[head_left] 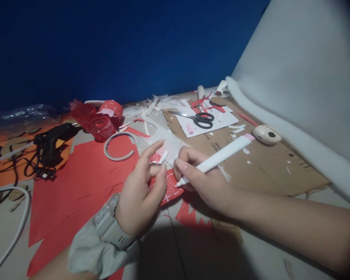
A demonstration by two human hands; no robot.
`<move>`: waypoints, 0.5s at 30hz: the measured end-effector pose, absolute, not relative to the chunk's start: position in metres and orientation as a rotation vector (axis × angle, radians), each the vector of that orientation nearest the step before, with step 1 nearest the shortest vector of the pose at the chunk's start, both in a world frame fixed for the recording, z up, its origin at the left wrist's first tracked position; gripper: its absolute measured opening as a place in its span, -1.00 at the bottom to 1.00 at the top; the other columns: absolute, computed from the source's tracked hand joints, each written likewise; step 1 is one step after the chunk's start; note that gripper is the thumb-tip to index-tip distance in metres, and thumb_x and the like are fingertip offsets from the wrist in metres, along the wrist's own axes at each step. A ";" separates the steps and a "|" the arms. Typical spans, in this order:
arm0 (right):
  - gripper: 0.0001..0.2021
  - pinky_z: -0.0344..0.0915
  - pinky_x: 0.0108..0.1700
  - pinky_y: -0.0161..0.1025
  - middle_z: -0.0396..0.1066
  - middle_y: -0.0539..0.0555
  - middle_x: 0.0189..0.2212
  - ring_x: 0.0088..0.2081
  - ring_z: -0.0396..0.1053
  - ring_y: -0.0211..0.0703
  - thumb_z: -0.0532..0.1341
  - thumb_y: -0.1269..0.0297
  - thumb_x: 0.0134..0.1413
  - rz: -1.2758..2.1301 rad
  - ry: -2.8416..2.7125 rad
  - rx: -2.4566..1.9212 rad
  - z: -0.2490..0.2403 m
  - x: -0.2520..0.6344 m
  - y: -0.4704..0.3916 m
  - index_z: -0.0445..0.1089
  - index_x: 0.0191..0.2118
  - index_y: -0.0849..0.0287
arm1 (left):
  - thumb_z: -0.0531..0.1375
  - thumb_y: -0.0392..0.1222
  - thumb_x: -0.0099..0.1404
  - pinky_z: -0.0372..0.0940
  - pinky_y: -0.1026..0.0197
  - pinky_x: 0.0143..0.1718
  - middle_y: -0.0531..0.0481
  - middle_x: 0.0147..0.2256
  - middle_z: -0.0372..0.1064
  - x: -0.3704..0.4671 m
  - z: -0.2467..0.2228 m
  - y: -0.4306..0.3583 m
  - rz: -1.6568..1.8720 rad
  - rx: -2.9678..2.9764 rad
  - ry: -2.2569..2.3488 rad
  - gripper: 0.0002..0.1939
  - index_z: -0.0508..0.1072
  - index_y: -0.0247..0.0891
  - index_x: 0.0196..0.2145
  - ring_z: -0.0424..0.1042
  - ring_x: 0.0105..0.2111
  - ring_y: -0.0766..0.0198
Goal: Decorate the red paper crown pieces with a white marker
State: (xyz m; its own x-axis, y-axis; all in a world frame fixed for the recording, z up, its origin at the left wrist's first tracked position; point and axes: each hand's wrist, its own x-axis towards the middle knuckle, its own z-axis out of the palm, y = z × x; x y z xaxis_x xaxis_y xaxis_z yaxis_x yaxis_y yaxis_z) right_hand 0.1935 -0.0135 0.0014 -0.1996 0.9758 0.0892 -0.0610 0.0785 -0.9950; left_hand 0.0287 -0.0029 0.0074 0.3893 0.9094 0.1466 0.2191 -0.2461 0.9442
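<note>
My right hand (205,181) is closed around a white marker (226,153) with a pink end, held slanted like a pen. The marker's tip rests at a small piece of red paper (170,186) that carries white drawn lines and grid-like marks. My left hand (141,190) pinches the left side of that piece between thumb and bent fingers, while its index finger sticks out. Part of the paper is hidden behind both hands. A grey watch (113,221) and a fabric band sit on my left wrist.
Red sheets (84,179) lie at left under a tape roll (106,149). Behind are red rolled rings (102,126) and a black glue gun (54,142) with its cord. Black scissors (204,120) lie on white paper over cardboard (268,171). A cream device (266,135) sits at right.
</note>
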 end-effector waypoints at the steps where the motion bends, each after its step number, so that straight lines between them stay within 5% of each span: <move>1: -0.71 -0.04 -0.52 -0.30 0.10 -0.15 -0.64 -0.60 0.01 -0.34 0.11 0.21 0.29 1.315 -1.354 -1.006 0.001 0.193 -0.014 0.15 -0.48 0.13 | 0.02 -0.31 0.43 0.00 0.30 -0.58 0.26 -0.64 0.07 0.029 0.007 -0.003 0.922 1.709 0.997 -0.55 0.13 -0.16 0.24 0.07 -0.66 0.41; 15: -0.70 -0.02 -0.51 -0.30 0.11 -0.14 -0.62 -0.58 0.03 -0.34 0.12 0.24 0.29 1.314 -1.357 -1.011 0.002 0.193 -0.015 0.15 -0.49 0.13 | 0.03 -0.29 0.42 0.02 0.29 -0.57 0.25 -0.63 0.06 0.028 0.008 -0.002 0.898 1.716 1.023 -0.55 0.13 -0.13 0.23 0.08 -0.66 0.40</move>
